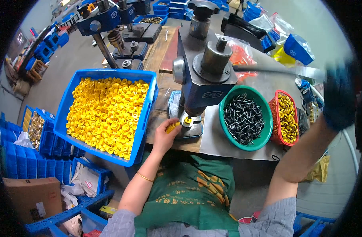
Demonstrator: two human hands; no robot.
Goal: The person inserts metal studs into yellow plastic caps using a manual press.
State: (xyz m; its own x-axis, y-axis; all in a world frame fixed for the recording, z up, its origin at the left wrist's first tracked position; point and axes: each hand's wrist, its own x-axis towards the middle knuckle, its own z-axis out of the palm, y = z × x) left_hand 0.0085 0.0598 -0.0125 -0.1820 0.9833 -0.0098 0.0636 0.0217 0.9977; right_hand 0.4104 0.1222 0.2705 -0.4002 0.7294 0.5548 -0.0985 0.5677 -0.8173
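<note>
My left hand (pixel 167 136) is closed around small yellow caps (pixel 173 126), its fingertips at the base of a blue hand press (pixel 205 89). Right under the press ram, a yellow cap (pixel 188 119) sits on the small metal holder. My right hand (pixel 341 96), in a dark blue glove, is raised at the far end of the long press lever (pixel 275 70). Both glove and lever end are smeared by motion; the hand appears wrapped round the lever, single fingers not distinct.
A blue bin (pixel 147 114) of yellow caps stands left of the press. To the right are a green basket (pixel 221 122) of black screw-like parts and a red basket (pixel 273 108) of yellow-and-metal pieces. More presses (pixel 100 23) stand behind; stacked blue crates (pixel 34 162) fill the lower left.
</note>
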